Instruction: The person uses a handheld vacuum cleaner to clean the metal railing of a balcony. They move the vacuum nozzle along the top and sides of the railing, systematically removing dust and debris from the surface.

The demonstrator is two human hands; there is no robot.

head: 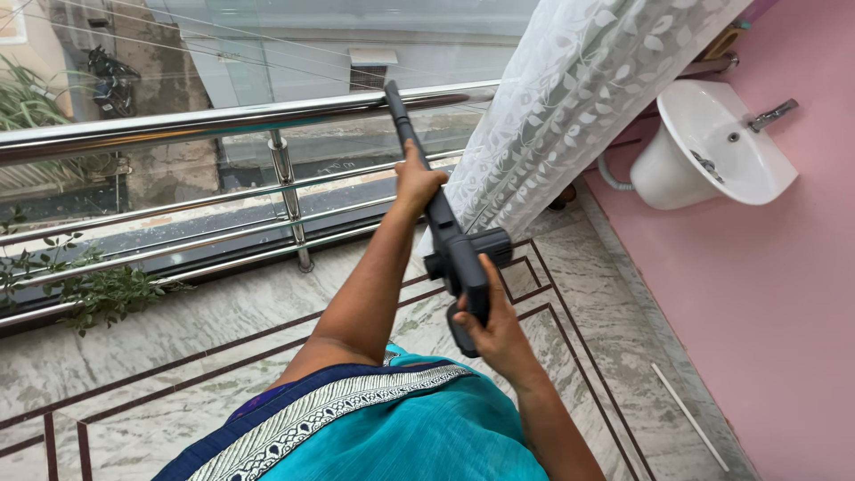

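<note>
A dark grey handheld vacuum cleaner (pixel 459 254) with a long narrow nozzle is held out at arm's length on a balcony, its tip (pixel 393 92) raised level with the top bar of the steel railing (pixel 223 118) and just beside the white lace curtain (pixel 570 98). The left hand (pixel 417 183) is wrapped around the tube partway up, steadying it; the right hand (pixel 494 325) is closed around the handle at the rear of the body, near the person's teal garment (pixel 410 428). Judging by the pose, the nozzle is being guided along the upper rail or the curtain's edge, a pass that calls for both hands to keep their hold while the tip is steered close to the surface without snagging the loose fabric. Below lies a marble floor (pixel 214 330) with dark inlaid lines. To the right, a white washbasin (pixel 712 151) with a metal tap (pixel 771 114) hangs on the pink wall (pixel 784 294); the bowl appears to hold nothing, with only its drain fitting visible. A leafy plant (pixel 98 289) pokes through the lower rails at left.
</note>
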